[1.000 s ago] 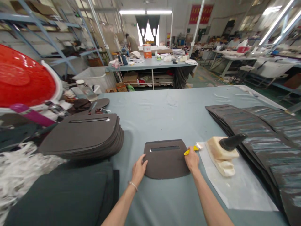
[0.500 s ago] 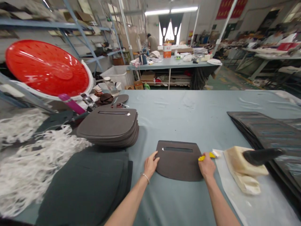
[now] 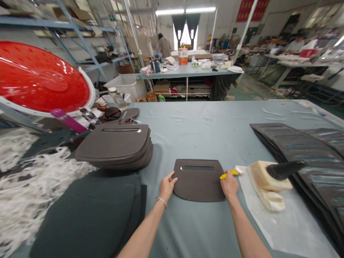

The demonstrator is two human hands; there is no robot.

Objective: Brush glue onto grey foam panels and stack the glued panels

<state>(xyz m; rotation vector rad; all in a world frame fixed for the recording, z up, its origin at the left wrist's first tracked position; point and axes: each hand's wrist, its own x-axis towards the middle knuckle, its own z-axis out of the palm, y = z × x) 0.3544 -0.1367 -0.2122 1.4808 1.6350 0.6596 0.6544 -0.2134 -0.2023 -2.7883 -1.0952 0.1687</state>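
A dark brown flat panel (image 3: 199,184) with a rounded lower edge and a zippered slot lies in front of me on the blue-grey table cover. My left hand (image 3: 167,185) pinches its left edge, thumb on top. At the opposite edge, my right hand (image 3: 230,184) grips a small yellow-handled brush (image 3: 230,173), its pale bristles pointing right, while the fingers touch the panel's side. Just right of this hand stands a cream-coloured block-like container (image 3: 264,179), smeared on its surface, with a black handle-like piece (image 3: 286,169) sticking out of it.
Left of the panel sit a stack of similar brown panels (image 3: 115,143) and dark green sheets (image 3: 88,211). White strips (image 3: 53,197) and a red basin (image 3: 45,79) are farther left. On the right, dark slotted sheets (image 3: 295,143) lie beside white paper (image 3: 258,215).
The view has turned slightly to the right, so everything appears shifted left. Both hands keep their hold at the panel's edges, and the brush remains in the right hand.
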